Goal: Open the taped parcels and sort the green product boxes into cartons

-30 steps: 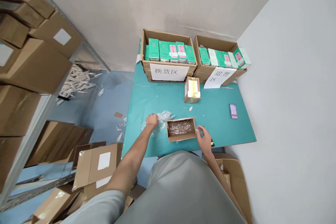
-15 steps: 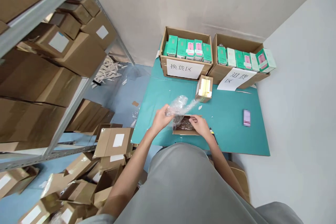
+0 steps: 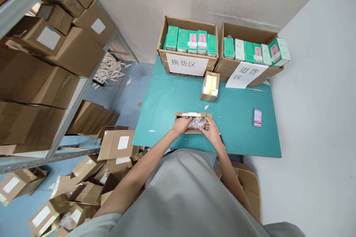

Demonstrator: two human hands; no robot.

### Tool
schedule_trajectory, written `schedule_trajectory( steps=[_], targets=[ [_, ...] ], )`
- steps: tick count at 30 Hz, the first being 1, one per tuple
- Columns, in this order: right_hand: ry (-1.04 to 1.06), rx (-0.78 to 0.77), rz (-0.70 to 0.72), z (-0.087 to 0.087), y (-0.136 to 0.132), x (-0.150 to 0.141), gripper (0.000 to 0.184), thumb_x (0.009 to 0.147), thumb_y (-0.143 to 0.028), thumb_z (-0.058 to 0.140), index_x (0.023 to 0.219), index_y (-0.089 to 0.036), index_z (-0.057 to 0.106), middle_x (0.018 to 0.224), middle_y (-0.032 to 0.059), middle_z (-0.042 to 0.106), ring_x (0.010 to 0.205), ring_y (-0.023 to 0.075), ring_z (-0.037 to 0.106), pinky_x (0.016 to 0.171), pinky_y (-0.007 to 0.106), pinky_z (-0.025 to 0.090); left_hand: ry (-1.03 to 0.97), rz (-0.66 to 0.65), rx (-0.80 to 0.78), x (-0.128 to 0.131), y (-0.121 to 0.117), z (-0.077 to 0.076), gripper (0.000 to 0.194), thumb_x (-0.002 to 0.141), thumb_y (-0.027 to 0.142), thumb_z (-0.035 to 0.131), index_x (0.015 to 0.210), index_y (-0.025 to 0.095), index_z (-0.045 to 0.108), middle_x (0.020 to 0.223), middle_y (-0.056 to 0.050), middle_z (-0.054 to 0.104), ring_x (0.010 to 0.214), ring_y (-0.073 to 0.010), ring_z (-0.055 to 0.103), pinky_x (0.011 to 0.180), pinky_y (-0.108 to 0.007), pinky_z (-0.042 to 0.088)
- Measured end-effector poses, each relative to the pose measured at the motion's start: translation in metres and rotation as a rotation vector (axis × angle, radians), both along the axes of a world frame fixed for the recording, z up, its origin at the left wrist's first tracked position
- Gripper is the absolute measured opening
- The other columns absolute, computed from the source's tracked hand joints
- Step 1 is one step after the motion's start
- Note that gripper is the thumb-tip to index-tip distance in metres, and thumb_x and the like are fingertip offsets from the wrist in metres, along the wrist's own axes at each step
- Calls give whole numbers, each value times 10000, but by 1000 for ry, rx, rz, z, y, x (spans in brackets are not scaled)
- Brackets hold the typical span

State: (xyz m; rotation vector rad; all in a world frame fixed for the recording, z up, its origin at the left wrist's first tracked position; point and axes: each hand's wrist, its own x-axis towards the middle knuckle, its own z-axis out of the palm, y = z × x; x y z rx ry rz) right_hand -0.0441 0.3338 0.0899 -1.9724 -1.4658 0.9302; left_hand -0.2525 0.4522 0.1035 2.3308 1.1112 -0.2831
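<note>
A small open cardboard box (image 3: 191, 131) lies on the green table near its front edge, a raised flap along its far side. Clear bubble wrap (image 3: 197, 122) sits bunched in its opening; whatever it may cover is hidden. From the left, my left hand (image 3: 182, 124) reaches into the box, its curled fingers closed on the wrap's left end. My right hand (image 3: 212, 132) has the thumb and fingers around the wrap's right end, at the box's right side. Behind stands a small taped carton (image 3: 210, 86).
Two large cartons (image 3: 191, 64) (image 3: 222, 67) with handwritten signs hold several green and white boxes at the table's back. A phone-like object (image 3: 257, 117) with a blurred screen lies right. Metal shelving (image 3: 72, 103) stacked with cartons stands left, above a floor pile of cardboard boxes (image 3: 89, 196).
My left hand has come down into the box's left side with the bubble wrap, which was held up loose before. My right hand has shifted to the wrap's right end. The camera view has moved slightly.
</note>
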Motion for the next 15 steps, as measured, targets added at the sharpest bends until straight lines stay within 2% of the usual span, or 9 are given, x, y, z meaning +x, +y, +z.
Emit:
schedule_trajectory(
  steps=[3, 5, 8, 12, 15],
  targets=[
    [-194, -110, 221, 9, 19, -13, 433, 1017, -284, 750, 1448, -247, 765, 1611, 156, 619, 1376, 312, 718, 1189, 428, 577, 25, 24, -16, 9, 8, -10, 384, 1065, 104, 542, 1393, 150, 736, 1338, -234, 784, 1224, -373, 781, 1051, -466, 602],
    [-349, -267, 331, 13, 36, -22, 340, 1080, -266, 683, 1393, -220, 806, 1583, 186, 654, 1348, 324, 743, 1176, 425, 575, 41, 33, -30, 12, 10, -14, 377, 1064, 103, 538, 1355, 138, 776, 1306, -234, 800, 1214, -387, 787, 1071, -483, 597],
    [-467, -443, 386, 10, 59, -31, 322, 1098, -176, 620, 1331, -135, 839, 1413, 265, 769, 1301, 354, 778, 1120, 425, 596, 39, 39, -32, 10, 3, -15, 368, 1034, 108, 599, 1341, 132, 801, 1371, -239, 782, 1318, -403, 743, 1173, -512, 547],
    [-490, -475, 383, -4, 73, -45, 321, 1054, -163, 679, 1312, -58, 839, 1304, 340, 801, 1277, 370, 799, 1102, 432, 606, -16, 54, 57, -5, -17, -12, 561, 964, 128, 720, 1523, 180, 708, 1603, -224, 649, 1540, -394, 573, 1296, -535, 448],
    [-488, -467, 381, -11, 75, -58, 361, 1050, -235, 711, 1335, -49, 830, 1281, 349, 805, 1253, 376, 810, 1088, 454, 620, 32, 132, 102, -15, -27, -13, 427, 1020, 106, 615, 1413, 170, 772, 1549, -234, 674, 1545, -382, 545, 1250, -515, 489]
  ],
)
